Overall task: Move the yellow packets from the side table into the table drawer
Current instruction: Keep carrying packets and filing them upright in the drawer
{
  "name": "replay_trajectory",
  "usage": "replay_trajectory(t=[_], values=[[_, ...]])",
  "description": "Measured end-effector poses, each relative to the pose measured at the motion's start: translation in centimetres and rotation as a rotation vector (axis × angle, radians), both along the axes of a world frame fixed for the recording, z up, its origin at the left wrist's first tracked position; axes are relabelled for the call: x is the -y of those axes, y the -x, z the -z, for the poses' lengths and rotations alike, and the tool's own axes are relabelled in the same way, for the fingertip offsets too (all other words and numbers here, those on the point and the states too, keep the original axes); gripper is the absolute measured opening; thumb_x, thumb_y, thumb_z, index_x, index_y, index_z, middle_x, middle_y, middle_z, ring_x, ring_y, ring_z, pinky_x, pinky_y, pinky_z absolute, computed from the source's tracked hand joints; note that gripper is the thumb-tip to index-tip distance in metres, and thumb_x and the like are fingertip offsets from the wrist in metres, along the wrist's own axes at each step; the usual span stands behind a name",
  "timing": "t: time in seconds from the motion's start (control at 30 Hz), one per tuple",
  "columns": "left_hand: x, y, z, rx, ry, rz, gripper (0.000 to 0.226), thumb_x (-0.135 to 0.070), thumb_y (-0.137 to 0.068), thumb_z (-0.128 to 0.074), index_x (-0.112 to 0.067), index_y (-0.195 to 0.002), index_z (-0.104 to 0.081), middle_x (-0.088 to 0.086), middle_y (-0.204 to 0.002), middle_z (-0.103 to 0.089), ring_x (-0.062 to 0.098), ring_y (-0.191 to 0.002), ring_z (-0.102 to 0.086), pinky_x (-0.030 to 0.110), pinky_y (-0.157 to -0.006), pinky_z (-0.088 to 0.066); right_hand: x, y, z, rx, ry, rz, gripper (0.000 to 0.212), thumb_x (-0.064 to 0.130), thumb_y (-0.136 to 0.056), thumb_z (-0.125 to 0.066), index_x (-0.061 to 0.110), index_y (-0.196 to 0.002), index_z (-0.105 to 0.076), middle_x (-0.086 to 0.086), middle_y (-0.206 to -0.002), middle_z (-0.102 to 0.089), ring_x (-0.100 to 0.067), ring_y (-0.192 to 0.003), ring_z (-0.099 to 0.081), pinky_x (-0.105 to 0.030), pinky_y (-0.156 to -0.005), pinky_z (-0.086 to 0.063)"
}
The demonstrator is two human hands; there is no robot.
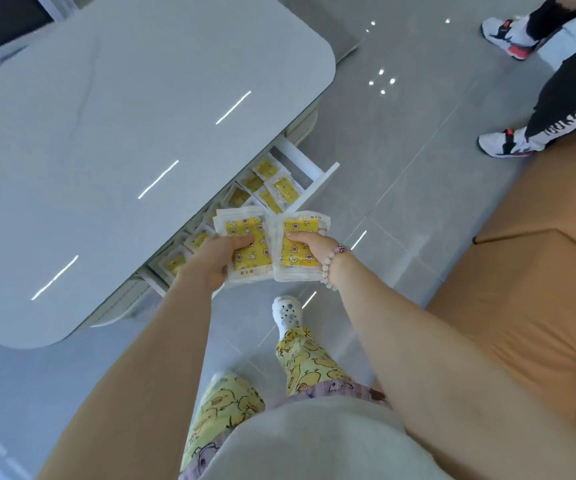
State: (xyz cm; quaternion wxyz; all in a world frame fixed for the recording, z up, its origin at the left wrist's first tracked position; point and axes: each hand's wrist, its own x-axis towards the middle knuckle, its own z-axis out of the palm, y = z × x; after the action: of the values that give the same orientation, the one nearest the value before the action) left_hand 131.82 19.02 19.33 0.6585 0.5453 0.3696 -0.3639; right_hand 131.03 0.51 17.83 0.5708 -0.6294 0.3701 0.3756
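My left hand [215,258] grips a stack of yellow packets [245,237] with star and duck prints in clear wrappers. Right beside it, my right hand [309,245], with a bead bracelet on the wrist, grips a second stack of yellow packets [300,258]. Both stacks touch each other and hang just in front of the open white drawer [317,183] under the grey table [106,150]. Several more yellow packets [272,188] lie in rows inside the drawer, partly hidden under the tabletop and behind my hands.
A tan sofa [529,289] stands at the right. Another person's legs in white and red sneakers [503,143] stand at the upper right on the grey tiled floor. My own feet in white clogs [288,313] are below the drawer.
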Motion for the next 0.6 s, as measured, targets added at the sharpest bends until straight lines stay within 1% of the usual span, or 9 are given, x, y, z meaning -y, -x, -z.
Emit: replay_trajectory(t=[0.03,0.1,0.2,0.33,0.4,0.47,0.53,0.57,0.6], values=[[0.0,-0.2,0.6,-0.007,0.004,-0.025,0.032,-0.006,-0.087,-0.062,-0.008,-0.119,-0.060,0.012,-0.112,-0.068,0.029,-0.099,-0.066,0.046,-0.081,-0.054,0.1,-0.7,0.4,0.000,0.001,-0.008,0.028,0.041,-0.076,-0.072,0.019,-0.092,-0.067,-0.003,-0.107,-0.069,-0.020,-0.106,-0.063,-0.035,-0.099,-0.047],[-0.2,-0.5,2.0,-0.026,-0.003,-0.065,0.037,-0.005,-0.087,-0.063,-0.006,-0.123,-0.057,0.014,-0.115,-0.067,0.029,-0.100,-0.066,0.046,-0.082,-0.054,-0.1,-1.7,1.6,-0.010,0.028,-0.018,0.018,0.038,-0.074,-0.073,0.023,-0.080,-0.066,-0.003,-0.103,-0.069,-0.022,-0.104,-0.064,-0.035,-0.096,-0.049],[-1.1,-0.4,5.0,-0.062,-0.015,-0.114,0.041,-0.007,-0.086,-0.065,-0.006,-0.125,-0.054,0.013,-0.113,-0.067,0.027,-0.094,-0.068,0.041,-0.072,-0.057,-1.1,-2.3,4.4,-0.048,0.075,-0.058,0.019,0.037,-0.070,-0.071,0.021,-0.079,-0.066,-0.008,-0.107,-0.070,-0.027,-0.102,-0.065,-0.039,-0.097,-0.049],[-2.9,0.7,9.9,-0.147,-0.027,-0.185,0.046,-0.009,-0.084,-0.068,-0.006,-0.127,-0.052,0.012,-0.112,-0.068,0.026,-0.092,-0.068,0.040,-0.067,-0.058,-3.0,-2.5,9.0,-0.101,0.086,-0.160,0.017,0.036,-0.073,-0.068,0.020,-0.076,-0.064,-0.009,-0.100,-0.070,-0.024,-0.087,-0.066,-0.037,-0.091,-0.050],[-3.9,1.5,12.5,-0.183,-0.040,-0.227,0.043,-0.009,-0.083,-0.068,-0.007,-0.124,-0.054,0.011,-0.109,-0.069,0.024,-0.087,-0.069,0.040,-0.066,-0.058,-4.2,-2.6,11.4,-0.126,0.092,-0.217,0.016,0.035,-0.073,-0.068,0.020,-0.076,-0.063,-0.012,-0.110,-0.068,-0.029,-0.098,-0.065,-0.041,-0.089,-0.050],[-4.8,2.2,15.0,-0.216,-0.063,-0.267,0.039,-0.009,-0.083,-0.068,-0.007,-0.121,-0.056,0.009,-0.103,-0.070,0.022,-0.084,-0.069,0.040,-0.071,-0.056,-5.4,-3.0,13.7,-0.140,0.077,-0.270,0.012,0.033,-0.075,-0.067,0.021,-0.075,-0.063,-0.012,-0.116,-0.066,-0.031,-0.107,-0.062,-0.040,-0.083,-0.052],[-5.6,2.6,17.6,-0.243,-0.076,-0.316,0.037,-0.009,-0.084,-0.068,-0.007,-0.119,-0.057,0.007,-0.096,-0.071,0.022,-0.082,-0.070,0.039,-0.070,-0.056,-6.2,-3.6,16.2,-0.140,0.054,-0.308,0.009,0.030,-0.079,-0.066,0.023,-0.075,-0.064,-0.010,-0.117,-0.066,-0.026,-0.106,-0.063,-0.038,-0.094,-0.050],[-5.8,2.7,18.8,-0.257,-0.080,-0.342,0.037,-0.009,-0.084,-0.068,-0.008,-0.119,-0.057,0.006,-0.096,-0.071,0.022,-0.082,-0.070,0.039,-0.068,-0.056,-6.5,-4.0,17.5,-0.140,0.044,-0.339,0.008,0.031,-0.080,-0.066,0.024,-0.076,-0.066,-0.008,-0.117,-0.066,-0.020,-0.101,-0.065,-0.034,-0.094,-0.050],[-6.1,2.6,20.0,-0.268,-0.083,-0.359,0.037,-0.010,-0.084,-0.068,-0.008,-0.119,-0.057,0.007,-0.097,-0.071,0.022,-0.083,-0.070,0.039,-0.068,-0.056,-6.8,-4.4,18.8,-0.142,0.040,-0.372,0.008,0.032,-0.081,-0.066,0.024,-0.078,-0.066,-0.005,-0.116,-0.067,-0.013,-0.093,-0.068,-0.029,-0.089,-0.053]])
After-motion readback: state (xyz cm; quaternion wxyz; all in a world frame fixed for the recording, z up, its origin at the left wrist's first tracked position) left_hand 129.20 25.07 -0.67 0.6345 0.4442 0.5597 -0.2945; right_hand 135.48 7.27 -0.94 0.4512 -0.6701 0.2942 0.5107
